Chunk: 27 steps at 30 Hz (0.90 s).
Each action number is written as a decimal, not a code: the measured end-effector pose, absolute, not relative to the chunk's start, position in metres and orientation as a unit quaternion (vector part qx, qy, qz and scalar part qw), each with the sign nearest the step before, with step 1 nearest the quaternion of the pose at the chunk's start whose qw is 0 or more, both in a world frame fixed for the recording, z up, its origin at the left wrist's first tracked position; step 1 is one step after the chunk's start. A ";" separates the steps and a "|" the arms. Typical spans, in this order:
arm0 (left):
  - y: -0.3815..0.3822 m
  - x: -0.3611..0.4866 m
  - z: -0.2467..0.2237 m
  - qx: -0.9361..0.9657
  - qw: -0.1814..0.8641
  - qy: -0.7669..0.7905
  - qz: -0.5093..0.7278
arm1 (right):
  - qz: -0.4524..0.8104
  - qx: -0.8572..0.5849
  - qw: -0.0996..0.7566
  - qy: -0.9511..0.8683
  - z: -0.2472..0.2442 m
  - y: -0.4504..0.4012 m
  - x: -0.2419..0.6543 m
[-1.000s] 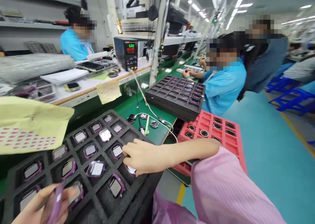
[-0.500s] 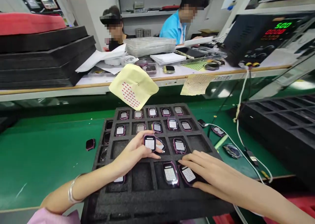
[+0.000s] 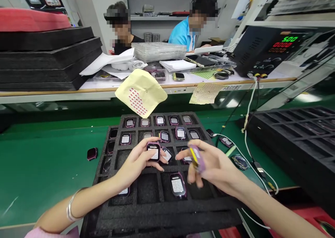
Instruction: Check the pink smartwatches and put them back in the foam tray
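Note:
A black foam tray point(image 3: 167, 207) with square compartments holds several purple-framed watch units with lit white screens. My left hand point(image 3: 142, 154) grips one watch unit point(image 3: 154, 152), screen up, above the tray's middle-left. Another unit point(image 3: 166, 155) lies tilted just right of it, close to my fingertips. Over the right part of the tray, my right hand point(image 3: 211, 163) pinches a purple watch unit point(image 3: 197, 158) turned on its edge, slightly blurred. Below the hands, a unit point(image 3: 178, 184) sits in a front-row compartment, and the compartment to its right holds no watch.
A lone watch point(image 3: 91, 153) lies on the green mat point(image 3: 52, 168) at left. Yellow sticker sheets point(image 3: 141, 92) hang from the shelf edge. Cables and a power supply point(image 3: 272, 51) are at right, near another foam tray point(image 3: 293, 137). Two people sit behind the shelf.
My right hand has lifted a watch unit out of the front-row compartment and moved up with it. My left hand still holds its unit. The view has shifted slightly.

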<state>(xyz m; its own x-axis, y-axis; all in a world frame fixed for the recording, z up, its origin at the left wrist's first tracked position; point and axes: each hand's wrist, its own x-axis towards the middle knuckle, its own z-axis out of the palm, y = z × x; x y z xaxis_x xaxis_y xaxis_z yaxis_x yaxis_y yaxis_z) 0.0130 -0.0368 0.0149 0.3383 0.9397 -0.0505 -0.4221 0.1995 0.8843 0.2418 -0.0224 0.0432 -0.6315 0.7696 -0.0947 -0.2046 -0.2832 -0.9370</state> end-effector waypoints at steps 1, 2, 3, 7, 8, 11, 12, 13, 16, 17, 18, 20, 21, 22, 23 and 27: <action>-0.038 0.013 0.015 0.404 0.707 0.317 0.486 | 0.752 -0.296 0.321 -0.494 0.044 -0.021 0.234; -0.039 0.012 0.015 0.396 0.705 0.322 0.492 | 0.747 -0.311 0.320 -0.492 0.044 -0.020 0.227; -0.039 0.012 0.015 0.389 0.702 0.328 0.498 | 0.739 -0.322 0.323 -0.497 0.045 -0.018 0.222; -0.039 0.010 0.016 0.364 0.692 0.351 0.514 | 0.703 -0.313 0.353 -0.532 0.043 -0.011 0.214; -0.039 0.010 0.016 0.361 0.694 0.355 0.512 | 0.693 -0.310 0.359 -0.543 0.043 -0.011 0.214; -0.040 0.010 0.016 0.362 0.705 0.357 0.495 | 0.645 -0.327 0.375 -0.580 0.043 -0.013 0.214; -0.041 0.010 0.016 0.364 0.708 0.354 0.490 | 0.623 -0.342 0.385 -0.588 0.043 -0.014 0.214; -0.042 0.010 0.016 0.368 0.711 0.351 0.485 | 0.603 -0.358 0.396 -0.593 0.043 -0.015 0.213; -0.043 0.010 0.015 0.376 0.715 0.346 0.477 | 0.563 -0.387 0.427 -0.592 0.042 -0.017 0.209; -0.043 0.010 0.014 0.378 0.716 0.345 0.476 | 0.559 -0.388 0.433 -0.591 0.042 -0.017 0.209; -0.043 0.010 0.014 0.378 0.716 0.344 0.475 | 0.559 -0.388 0.433 -0.591 0.042 -0.017 0.209; -0.043 0.009 0.013 0.379 0.719 0.339 0.474 | 0.565 -0.383 0.425 -0.594 0.042 -0.018 0.211; -0.043 0.009 0.013 0.380 0.720 0.337 0.473 | 0.569 -0.380 0.422 -0.595 0.042 -0.018 0.212; -0.043 0.009 0.013 0.380 0.721 0.336 0.472 | 0.572 -0.376 0.420 -0.596 0.042 -0.019 0.213; -0.043 0.009 0.013 0.379 0.722 0.335 0.472 | 0.575 -0.371 0.421 -0.596 0.042 -0.020 0.214; -0.044 0.009 0.013 0.381 0.719 0.333 0.476 | 0.571 -0.369 0.435 -0.590 0.041 -0.021 0.215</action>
